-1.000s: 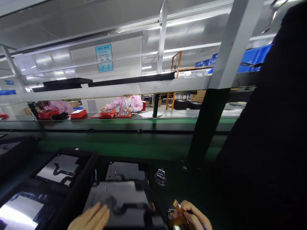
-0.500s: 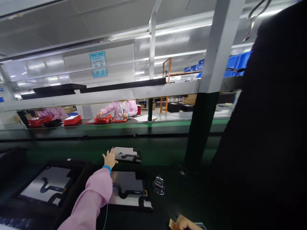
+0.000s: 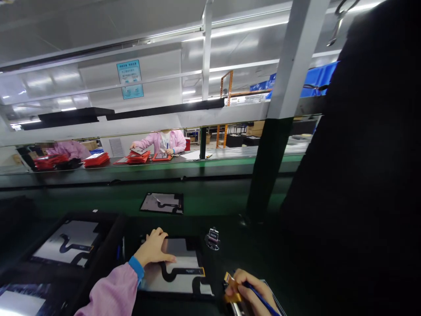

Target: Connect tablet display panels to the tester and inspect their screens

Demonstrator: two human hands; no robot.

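Observation:
In the head view, my left hand (image 3: pixel 153 248) lies over the left part of a display panel (image 3: pixel 182 287) on the dark bench. Its thumb is spread across the silver back, and the fingertips reach toward the upper left edge. A black flex cable (image 3: pixel 184 271) with a gold end curves over that panel. At the lower right my right hand (image 3: pixel 251 287) is closed around a blue pen (image 3: pixel 261 298) and an orange-gold flex connector (image 3: pixel 233 296). What lies beneath this hand is partly hidden.
Another panel (image 3: pixel 161 202) lies on the green conveyor (image 3: pixel 213 202) ahead. More panels sit in a black tray (image 3: pixel 108 245) at left. A small metal stand (image 3: pixel 213 239) is right of the middle panel. Across the line, a co-worker (image 3: pixel 164 142) handles red-framed pieces (image 3: pixel 138 158).
My left hand has come back from the panel on the conveyor to the middle panel on the bench. The conveyor panel sits farther left. My right hand has come further into view.

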